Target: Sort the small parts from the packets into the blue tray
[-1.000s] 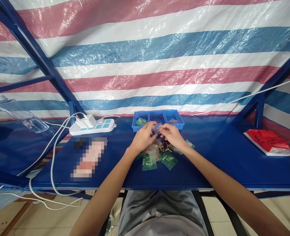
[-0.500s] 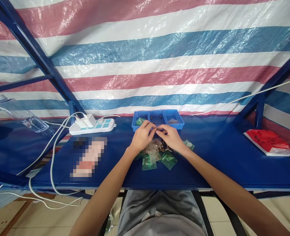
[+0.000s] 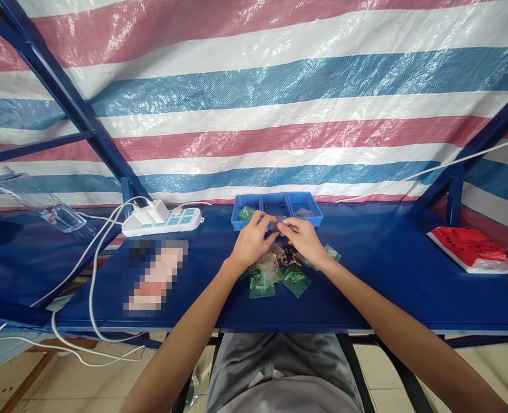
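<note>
My left hand [image 3: 251,240] and my right hand [image 3: 302,239] meet over the blue table [image 3: 383,275], fingertips pinched together on a small clear plastic bag [image 3: 276,221]. They hover just in front of a blue three-compartment tray [image 3: 278,207]. Under and before the hands lies a heap of small bags [image 3: 279,271], some green, some clear with small dark parts inside. The tray's left compartment holds a green bag [image 3: 247,213]; its right compartment holds a clear one [image 3: 303,211].
A white power strip [image 3: 163,222] with plugs and white cables [image 3: 90,269] lies to the left. A clear plastic bottle [image 3: 34,198] lies at far left. A red and white bag [image 3: 472,248] rests at right. A striped tarp hangs behind; blue frame posts stand on both sides.
The hands held the clear bag up and slightly apart a second ago; they have since drawn together and lowered a little toward the tray, still pinching the bag.
</note>
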The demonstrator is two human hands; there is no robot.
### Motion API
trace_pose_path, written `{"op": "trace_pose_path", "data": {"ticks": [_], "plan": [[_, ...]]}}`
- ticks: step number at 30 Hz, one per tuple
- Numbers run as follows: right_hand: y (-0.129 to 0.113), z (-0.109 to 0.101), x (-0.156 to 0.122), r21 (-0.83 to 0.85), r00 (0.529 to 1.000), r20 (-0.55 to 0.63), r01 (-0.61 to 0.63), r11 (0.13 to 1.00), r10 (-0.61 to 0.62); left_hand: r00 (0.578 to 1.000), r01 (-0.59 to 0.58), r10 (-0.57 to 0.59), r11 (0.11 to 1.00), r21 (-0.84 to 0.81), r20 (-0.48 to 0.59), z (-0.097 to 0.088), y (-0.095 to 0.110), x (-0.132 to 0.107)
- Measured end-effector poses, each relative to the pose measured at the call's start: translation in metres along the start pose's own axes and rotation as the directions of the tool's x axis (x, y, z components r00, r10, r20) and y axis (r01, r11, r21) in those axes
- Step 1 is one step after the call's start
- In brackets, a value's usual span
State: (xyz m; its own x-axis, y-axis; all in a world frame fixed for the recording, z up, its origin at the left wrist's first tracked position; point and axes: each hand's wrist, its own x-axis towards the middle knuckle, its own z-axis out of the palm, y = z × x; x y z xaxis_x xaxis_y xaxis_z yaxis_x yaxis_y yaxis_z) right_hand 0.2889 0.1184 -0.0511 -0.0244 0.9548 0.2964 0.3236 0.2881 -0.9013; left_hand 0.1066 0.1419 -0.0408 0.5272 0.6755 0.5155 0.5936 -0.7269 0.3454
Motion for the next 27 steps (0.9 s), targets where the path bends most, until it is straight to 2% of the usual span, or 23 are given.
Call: {"op": "trace_pose_path", "data": {"ticks": [7,11,18,24,27], "plan": [[-0.012,-0.001,-0.005,0.055,0.999,-0.012,0.037,0.998,-0.036,1.0,-0.018,0.018,1.0,-0.02,0.013,-0.001,0.004,0.001],[-0.014,-0.003,-0.005,0.076,1.0,-0.006,0.024,0.997,-0.023,1.0,0.015,-0.014,0.999,-0.03,0.02,-0.001,0.004,0.002],[-0.007,-0.007,0.0,0.012,0.998,-0.037,0.045,0.999,-0.045,0.995,0.086,-0.081,0.992,-0.088,0.057,-0.002,0.002,0.001],[0.001,-0.034,0.015,-0.022,0.984,-0.169,0.061,0.998,-0.064,0.996,0.067,-0.063,0.995,-0.068,0.062,-0.004,0.0,0.001],[0.012,-0.052,0.024,-0.169,0.955,-0.276,0.062,0.984,-0.108,0.996,0.066,-0.064,0.997,-0.033,0.056,-0.005,-0.001,0.002]]}}
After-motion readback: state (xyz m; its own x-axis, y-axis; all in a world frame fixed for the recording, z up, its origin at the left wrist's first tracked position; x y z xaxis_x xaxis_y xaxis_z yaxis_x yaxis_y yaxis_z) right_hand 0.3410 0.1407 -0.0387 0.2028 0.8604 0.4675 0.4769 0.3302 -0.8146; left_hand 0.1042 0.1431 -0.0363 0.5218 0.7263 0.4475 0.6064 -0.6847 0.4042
